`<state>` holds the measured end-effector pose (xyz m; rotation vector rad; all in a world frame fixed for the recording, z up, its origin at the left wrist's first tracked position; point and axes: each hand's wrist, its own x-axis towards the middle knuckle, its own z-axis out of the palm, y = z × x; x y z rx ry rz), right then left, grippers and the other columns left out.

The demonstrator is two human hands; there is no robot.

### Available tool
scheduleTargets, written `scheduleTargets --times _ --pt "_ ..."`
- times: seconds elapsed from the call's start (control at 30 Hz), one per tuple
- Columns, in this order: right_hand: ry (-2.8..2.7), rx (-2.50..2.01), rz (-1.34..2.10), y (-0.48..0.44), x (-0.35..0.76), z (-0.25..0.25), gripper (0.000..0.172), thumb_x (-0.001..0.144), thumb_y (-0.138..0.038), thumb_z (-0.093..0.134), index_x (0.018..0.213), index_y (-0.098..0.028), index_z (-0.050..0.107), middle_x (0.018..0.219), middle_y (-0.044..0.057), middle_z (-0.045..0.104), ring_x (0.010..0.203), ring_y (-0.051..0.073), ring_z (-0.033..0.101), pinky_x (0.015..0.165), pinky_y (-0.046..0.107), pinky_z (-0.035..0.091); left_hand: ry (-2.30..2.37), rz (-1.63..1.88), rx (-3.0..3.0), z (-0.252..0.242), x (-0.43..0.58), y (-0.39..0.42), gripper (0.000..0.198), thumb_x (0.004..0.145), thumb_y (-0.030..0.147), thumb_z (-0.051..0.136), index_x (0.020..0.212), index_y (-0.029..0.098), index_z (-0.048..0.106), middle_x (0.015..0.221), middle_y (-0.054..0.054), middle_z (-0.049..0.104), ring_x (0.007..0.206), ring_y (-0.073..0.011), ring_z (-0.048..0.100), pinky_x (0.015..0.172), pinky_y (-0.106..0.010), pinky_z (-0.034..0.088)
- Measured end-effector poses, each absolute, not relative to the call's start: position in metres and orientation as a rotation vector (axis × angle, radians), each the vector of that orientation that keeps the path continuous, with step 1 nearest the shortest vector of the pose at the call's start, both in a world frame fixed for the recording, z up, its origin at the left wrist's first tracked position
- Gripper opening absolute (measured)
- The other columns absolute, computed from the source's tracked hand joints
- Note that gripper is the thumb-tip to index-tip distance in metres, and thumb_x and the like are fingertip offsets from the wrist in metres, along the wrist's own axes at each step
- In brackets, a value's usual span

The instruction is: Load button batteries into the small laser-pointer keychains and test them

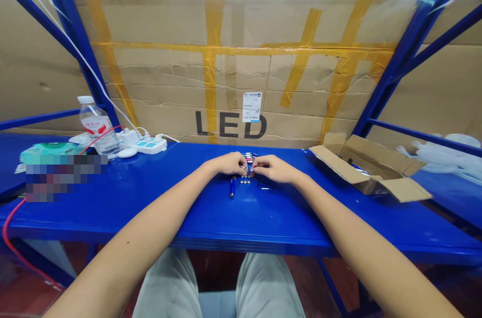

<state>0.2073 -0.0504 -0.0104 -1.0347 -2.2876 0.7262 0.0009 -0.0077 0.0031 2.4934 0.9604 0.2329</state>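
Both hands are close together over the middle of the blue table (150,207). My left hand (234,163) has its fingers pinched near several small silvery button-like pieces (245,180); what is between its fingertips is too small to name. Opposite it, my right hand (271,167) pinches a small round silvery piece (252,169) between thumb and finger. A blue cylinder (232,187) lies below my left hand. Beneath my right hand is a thin blue clip-like loop (264,186). Several coloured small cylinders (248,156) lie just behind the hands.
An open cardboard box (361,167) stands at the right. On the left are a plastic bottle (98,127), a white power strip (150,144) with cables and a green packet (52,151). A large cardboard panel (169,82) rises behind the table, between blue posts.
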Motion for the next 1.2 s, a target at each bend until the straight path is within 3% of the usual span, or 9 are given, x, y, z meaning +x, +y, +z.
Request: scheduleTargets --times 0.73,0.93,1.07,1.2 --pt "-2.269 -0.949 0.889 -0.058 0.204 -0.003 0.015 0.084 -0.028 0.055 0.083 -0.018 0.066 0.086 0.004 0.074 0.081 0.020 0.066 0.076 0.032 0.049 0.924 0.152 2.449 0.012 -0.002 -0.012 0.021 0.072 0.031 0.066 0.087 0.017 0.071 0.079 0.000 0.065 0.073 -0.0138 0.055 0.065 -0.024 0.037" --pt "-2.112 -1.002 0.805 -0.056 0.215 0.008 0.016 0.084 -0.030 0.053 0.079 -0.017 0.061 0.078 0.005 0.072 0.075 0.018 0.063 0.075 0.032 0.047 1.184 0.350 2.394 0.021 -0.029 -0.009 0.032 0.084 0.030 0.049 0.111 0.014 0.056 0.100 -0.006 0.065 0.086 -0.0158 0.057 0.073 -0.024 0.042" --pt "-2.125 -1.156 0.752 -0.049 0.222 0.003 0.017 0.085 -0.032 0.053 0.078 -0.018 0.060 0.073 0.004 0.070 0.070 0.017 0.063 0.070 0.030 0.046 1.386 0.225 2.452 0.019 -0.049 -0.014 0.022 0.083 0.024 0.050 0.099 0.014 0.059 0.107 -0.010 0.066 0.091 -0.0183 0.059 0.077 -0.026 0.043" --pt "-2.179 -1.243 0.678 -0.045 0.223 -0.003 0.016 0.084 -0.031 0.053 0.078 -0.018 0.060 0.072 0.003 0.070 0.069 0.017 0.064 0.067 0.029 0.045 1.577 -0.035 2.380 0.019 -0.050 -0.023 0.012 0.077 0.020 0.057 0.082 0.014 0.065 0.100 -0.010 0.070 0.088 -0.0213 0.062 0.072 -0.027 0.043"
